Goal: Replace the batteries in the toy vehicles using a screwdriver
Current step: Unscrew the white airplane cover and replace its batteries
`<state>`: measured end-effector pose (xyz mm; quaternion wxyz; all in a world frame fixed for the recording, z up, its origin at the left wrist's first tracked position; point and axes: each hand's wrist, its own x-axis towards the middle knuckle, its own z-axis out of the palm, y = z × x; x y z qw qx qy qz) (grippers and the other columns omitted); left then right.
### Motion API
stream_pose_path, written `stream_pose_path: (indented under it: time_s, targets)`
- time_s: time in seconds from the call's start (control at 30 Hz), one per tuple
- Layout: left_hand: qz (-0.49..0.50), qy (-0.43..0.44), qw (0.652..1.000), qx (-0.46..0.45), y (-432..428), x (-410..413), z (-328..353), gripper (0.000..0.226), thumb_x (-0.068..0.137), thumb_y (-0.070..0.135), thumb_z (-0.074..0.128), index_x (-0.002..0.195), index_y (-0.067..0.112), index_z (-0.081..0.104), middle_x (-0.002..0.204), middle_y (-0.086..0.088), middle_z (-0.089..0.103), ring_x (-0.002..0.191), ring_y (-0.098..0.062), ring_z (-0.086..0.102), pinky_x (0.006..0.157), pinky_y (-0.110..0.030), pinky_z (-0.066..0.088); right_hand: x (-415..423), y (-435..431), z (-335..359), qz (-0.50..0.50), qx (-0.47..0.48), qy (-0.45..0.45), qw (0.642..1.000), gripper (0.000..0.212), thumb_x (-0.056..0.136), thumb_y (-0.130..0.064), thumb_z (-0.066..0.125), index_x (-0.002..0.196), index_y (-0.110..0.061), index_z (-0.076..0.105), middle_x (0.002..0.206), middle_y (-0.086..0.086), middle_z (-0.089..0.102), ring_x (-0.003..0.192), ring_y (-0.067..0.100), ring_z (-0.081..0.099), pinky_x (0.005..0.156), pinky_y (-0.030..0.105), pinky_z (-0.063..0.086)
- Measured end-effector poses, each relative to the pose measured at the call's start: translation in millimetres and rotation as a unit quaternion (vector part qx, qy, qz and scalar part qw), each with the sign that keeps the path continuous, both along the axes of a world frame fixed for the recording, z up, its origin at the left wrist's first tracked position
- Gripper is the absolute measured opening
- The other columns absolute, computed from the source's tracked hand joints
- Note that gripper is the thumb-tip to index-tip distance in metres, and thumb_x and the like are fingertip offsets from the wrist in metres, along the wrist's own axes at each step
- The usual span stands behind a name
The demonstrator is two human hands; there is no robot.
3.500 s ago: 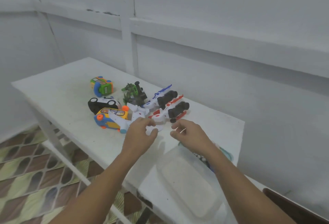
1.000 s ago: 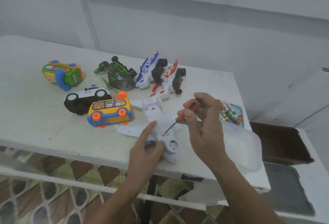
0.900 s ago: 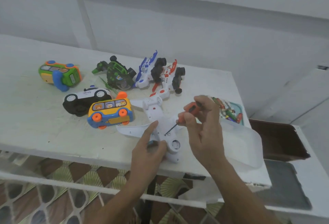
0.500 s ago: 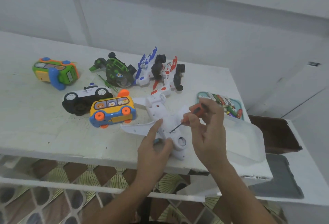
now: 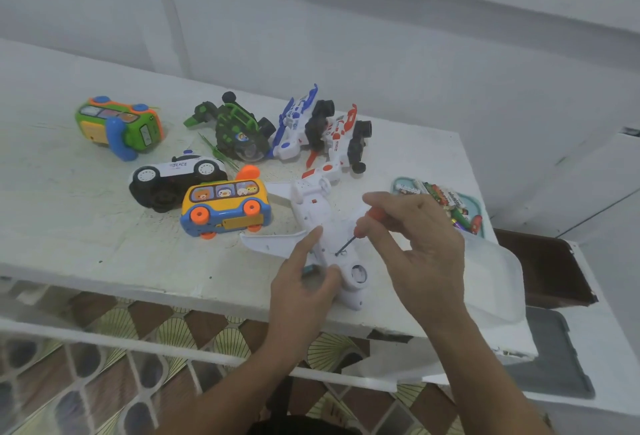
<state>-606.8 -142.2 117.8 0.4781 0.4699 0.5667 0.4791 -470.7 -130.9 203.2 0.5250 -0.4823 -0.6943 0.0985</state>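
Note:
A white toy plane lies belly up near the table's front edge. My left hand grips its body from the near side, with the index finger laid along the wing. My right hand pinches a small screwdriver with an orange handle. Its dark tip rests on the plane's underside, in the middle of the body. A teal tray of loose batteries sits to the right, behind my right hand.
Other toys stand on the white table: a yellow bus, a police car, a green phone car, a dark green vehicle, and blue and red racers. A clear plastic lid lies at the right.
My right hand came in with the screwdriver and set its tip on the plane's underside. My left hand moved onto the plane's body. In the last second both hands barely shifted.

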Motion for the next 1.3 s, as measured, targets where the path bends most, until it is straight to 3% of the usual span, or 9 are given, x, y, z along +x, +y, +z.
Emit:
stream_pose_path:
  time_s: [0.13,0.27,0.43,0.67,0.8,0.93,1.1,1.2,1.3]
  targets:
    - [-0.004,-0.004,1.000,-0.004,0,1,1,0.049,0.089,0.020,0.067,0.125,0.052,0.056,0.119,0.018,0.065,0.100,0.000,0.062,0.082,-0.025,0.056,2,0,8,0.079,-0.059,0.001,0.995,0.043,0.091,-0.006,0.054,0.132,-0.017,0.057,0.104,-0.005,0.069,0.088,0.013,0.068,0.088,0.025,0.053]
    - [0.001,0.003,1.000,-0.011,0,2,2,0.053,0.088,0.022,0.067,0.116,0.066,0.052,0.113,0.019,0.066,0.094,0.000,0.063,0.078,-0.024,0.055,-1,0,11,0.105,-0.069,0.004,0.992,0.032,0.089,-0.011,0.062,0.118,-0.023,0.066,0.115,-0.004,0.063,0.092,0.014,0.065,0.088,0.031,0.052]
    - [0.009,0.006,1.000,-0.015,0,3,2,0.053,0.087,0.026,0.068,0.110,0.071,0.051,0.114,0.019,0.063,0.098,-0.007,0.062,0.080,-0.032,0.057,0,5,13,0.080,-0.050,0.000,0.996,0.022,0.083,-0.014,0.073,0.103,-0.023,0.070,0.091,0.004,0.054,0.085,0.004,0.059,0.078,0.015,0.049]
    - [0.013,-0.008,1.000,-0.021,-1,3,2,0.053,0.088,0.021,0.068,0.114,0.066,0.055,0.114,0.022,0.064,0.098,-0.008,0.064,0.084,-0.043,0.059,11,5,17,0.142,-0.095,-0.012,0.985,0.046,0.090,0.007,0.051,0.128,-0.017,0.059,0.101,-0.001,0.066,0.086,0.020,0.066,0.086,0.033,0.054]
    - [0.014,-0.003,1.000,-0.017,-1,3,3,0.053,0.088,0.024,0.068,0.115,0.067,0.054,0.111,0.026,0.063,0.097,-0.007,0.064,0.083,-0.043,0.059,10,4,18,0.148,-0.097,-0.007,0.984,0.022,0.092,-0.008,0.061,0.111,-0.016,0.068,0.121,0.000,0.059,0.089,0.017,0.064,0.087,0.028,0.051]
    - [0.008,0.001,1.000,-0.010,-1,3,5,0.055,0.088,0.020,0.068,0.109,0.069,0.052,0.112,0.037,0.057,0.097,0.004,0.060,0.082,-0.036,0.059,7,5,14,0.106,-0.070,-0.030,0.991,0.020,0.088,-0.011,0.068,0.106,-0.020,0.070,0.095,0.004,0.054,0.091,0.003,0.058,0.082,0.014,0.047]
    - [0.009,-0.008,1.000,-0.013,-1,3,4,0.054,0.088,0.018,0.068,0.112,0.064,0.056,0.102,0.037,0.063,0.092,0.001,0.064,0.081,-0.040,0.060,13,5,14,0.137,-0.097,0.010,0.986,0.047,0.091,0.005,0.052,0.134,-0.016,0.055,0.101,0.002,0.065,0.085,0.018,0.067,0.086,0.024,0.053]
    - [0.007,-0.006,1.000,-0.014,-1,3,4,0.053,0.088,0.018,0.067,0.114,0.062,0.055,0.100,0.039,0.062,0.090,-0.002,0.064,0.081,-0.042,0.060,15,4,15,0.144,-0.127,0.022,0.981,0.034,0.095,-0.005,0.052,0.123,-0.022,0.061,0.100,-0.006,0.065,0.087,0.018,0.067,0.084,0.021,0.050]
    - [-0.001,0.000,1.000,-0.009,-1,2,6,0.051,0.089,0.016,0.067,0.118,0.056,0.053,0.096,0.050,0.055,0.089,0.008,0.061,0.082,-0.041,0.059,14,4,11,0.136,-0.119,0.003,0.984,0.026,0.091,-0.018,0.064,0.112,-0.033,0.062,0.098,-0.004,0.060,0.089,0.015,0.065,0.081,0.021,0.052]
